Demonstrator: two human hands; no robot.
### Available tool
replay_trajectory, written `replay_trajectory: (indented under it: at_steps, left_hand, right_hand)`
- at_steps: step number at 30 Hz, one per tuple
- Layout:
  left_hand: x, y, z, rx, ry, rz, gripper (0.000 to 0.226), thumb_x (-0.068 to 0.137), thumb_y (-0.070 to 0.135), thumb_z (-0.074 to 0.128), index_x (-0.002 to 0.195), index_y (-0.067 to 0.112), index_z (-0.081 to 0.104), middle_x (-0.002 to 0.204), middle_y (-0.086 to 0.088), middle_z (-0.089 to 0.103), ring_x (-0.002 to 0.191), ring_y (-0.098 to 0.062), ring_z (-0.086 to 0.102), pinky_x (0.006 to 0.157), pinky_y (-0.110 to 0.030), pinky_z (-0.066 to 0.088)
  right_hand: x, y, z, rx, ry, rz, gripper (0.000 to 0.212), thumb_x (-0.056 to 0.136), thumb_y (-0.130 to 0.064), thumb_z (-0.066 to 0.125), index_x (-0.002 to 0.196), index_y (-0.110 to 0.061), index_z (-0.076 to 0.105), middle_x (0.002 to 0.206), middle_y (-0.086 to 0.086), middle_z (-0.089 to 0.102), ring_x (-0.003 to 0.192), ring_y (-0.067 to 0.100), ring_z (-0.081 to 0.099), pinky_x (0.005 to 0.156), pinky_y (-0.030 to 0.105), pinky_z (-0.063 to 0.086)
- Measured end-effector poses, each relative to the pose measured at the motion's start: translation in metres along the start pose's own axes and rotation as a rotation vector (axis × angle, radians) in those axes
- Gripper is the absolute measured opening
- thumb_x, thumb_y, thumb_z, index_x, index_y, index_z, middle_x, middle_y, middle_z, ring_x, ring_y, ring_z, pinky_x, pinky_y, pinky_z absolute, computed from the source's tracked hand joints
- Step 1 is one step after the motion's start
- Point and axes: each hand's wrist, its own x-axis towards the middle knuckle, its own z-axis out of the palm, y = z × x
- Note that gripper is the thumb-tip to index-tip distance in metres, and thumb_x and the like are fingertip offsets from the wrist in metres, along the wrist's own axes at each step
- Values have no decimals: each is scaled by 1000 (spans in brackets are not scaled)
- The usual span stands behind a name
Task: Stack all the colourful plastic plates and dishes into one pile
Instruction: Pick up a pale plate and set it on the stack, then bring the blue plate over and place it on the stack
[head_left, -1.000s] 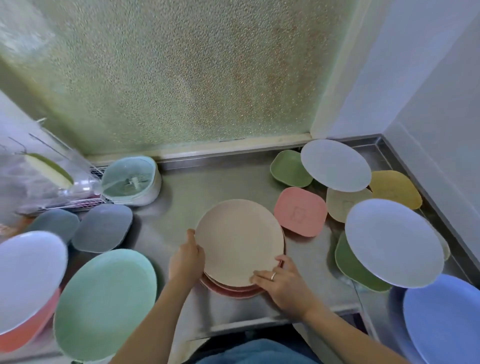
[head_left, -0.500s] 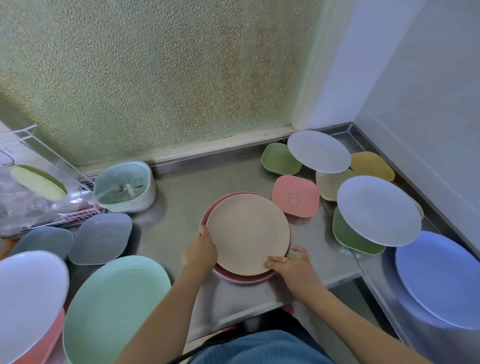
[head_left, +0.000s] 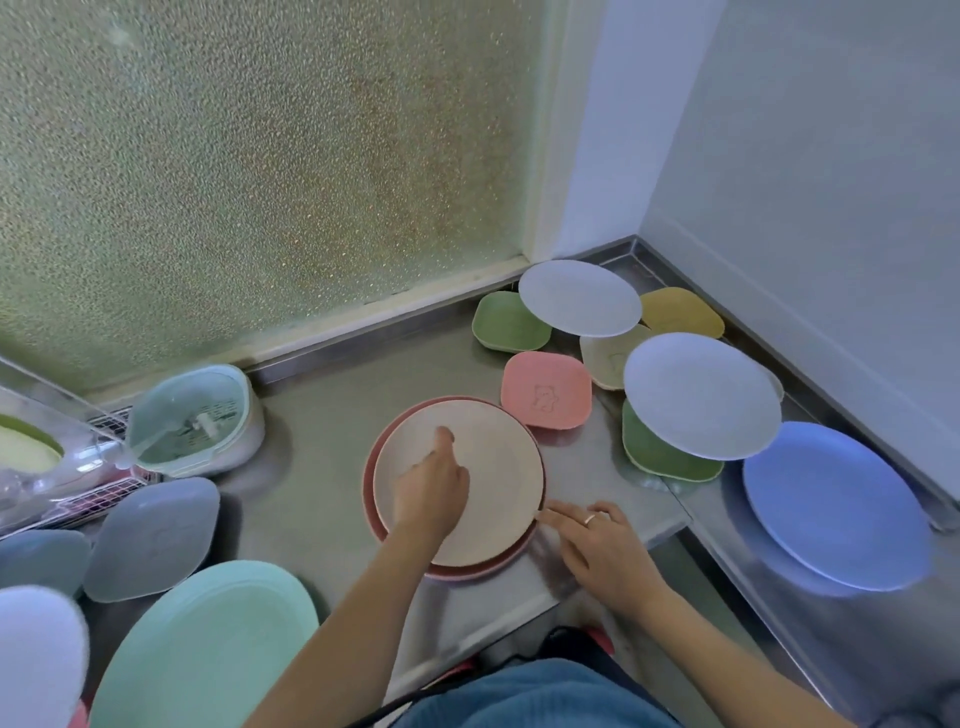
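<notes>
At frame centre, our left hand (head_left: 431, 488) rests fingers-down, loosely open, on the beige plate (head_left: 493, 467); our right hand (head_left: 597, 545), open and empty, touches its lower-right rim.

A steel bench (head_left: 322, 499) carries a round pink plastic plate (head_left: 370, 483) under the left hand (head_left: 431, 491). Beyond the right hand (head_left: 605, 551) sit a square pink plastic dish (head_left: 545, 389) and a green one (head_left: 509, 325); right of it, a round blue plate (head_left: 836, 504).

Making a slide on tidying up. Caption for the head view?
Left hand above a beige plate stacked on a pink plate, more plates scattered around.
</notes>
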Motion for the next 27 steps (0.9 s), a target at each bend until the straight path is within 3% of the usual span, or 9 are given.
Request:
replay_trajectory:
  at_steps: [2, 4, 7, 10, 14, 17, 19, 22, 27]
  left_hand:
    - [5, 31, 11, 13, -91, 105, 32, 88, 14, 39, 119, 16, 35, 68, -6, 61, 62, -33, 59, 57, -36, 43]
    - [9, 66, 27, 33, -219, 213, 26, 88, 16, 39, 114, 15, 39, 89, -15, 67, 79, -37, 62, 66, -37, 43]
    - [11, 121, 54, 49, -382, 350, 24, 88, 16, 40, 112, 15, 46, 107, -15, 65, 94, -35, 60, 74, -36, 42]
    - [10, 172, 80, 83, -481, 491, 21, 88, 15, 40, 108, 12, 47, 105, -16, 65, 94, -35, 59, 74, -36, 42]
    - [5, 226, 112, 95, -630, 547, 19, 89, 17, 41, 105, 13, 49, 103, -13, 64, 93, -33, 58, 73, -35, 41]
    - [-1, 258, 137, 63, -743, 472, 22, 89, 24, 41, 100, 11, 56, 102, -11, 66, 91, -33, 61, 76, -36, 47]
    - [-4, 275, 154, 50, -787, 338, 33, 93, 28, 35, 98, 5, 58, 103, -15, 67, 82, -34, 62, 69, -36, 48]
    - [-1, 287, 176, -171, -846, -66, 47, 95, 35, 35, 102, -4, 60, 95, -24, 69, 71, -35, 67, 67, -41, 58]
    - [6, 299, 198, -264, -894, -237, 36, 94, 35, 39, 85, 3, 54, 70, -15, 61, 53, -29, 61, 63, -41, 57]
  right_hand:
    - [-10, 13, -9, -8, 79, 73, 33, 83, -16, 53, 113, -27, 63, 117, -7, 66, 89, 12, 66, 90, 36, 43]
    - [-26, 32, -20, -42, 148, 164, 33, 81, -16, 50, 108, -27, 65, 109, -8, 69, 84, 13, 66, 85, 36, 44]
    - [-57, 72, -37, -83, 182, 367, 33, 81, -11, 57, 110, -25, 65, 109, -8, 68, 86, 18, 65, 81, 37, 43]
    - [-93, 112, -52, -117, 140, 665, 34, 85, -13, 60, 117, -24, 61, 115, -7, 64, 93, 21, 62, 87, 38, 39]
    - [-132, 153, -62, -117, 156, 943, 33, 90, -20, 53, 123, -24, 57, 121, -7, 61, 104, 21, 57, 92, 37, 34]
    - [-148, 179, -68, -17, 300, 1196, 32, 91, -20, 51, 123, -21, 53, 124, 3, 58, 109, 29, 54, 91, 43, 36]
    - [-152, 196, -72, 97, 417, 1372, 34, 92, -22, 49, 126, -18, 46, 126, 11, 52, 106, 35, 53, 88, 44, 38]
    - [-152, 218, -83, 346, 589, 1621, 41, 92, -25, 50, 128, -10, 37, 131, 19, 43, 101, 40, 54, 75, 42, 40]
    - [-155, 242, -87, 528, 538, 1735, 37, 93, -29, 47, 125, -12, 38, 123, 19, 54, 99, 37, 57, 71, 38, 38]
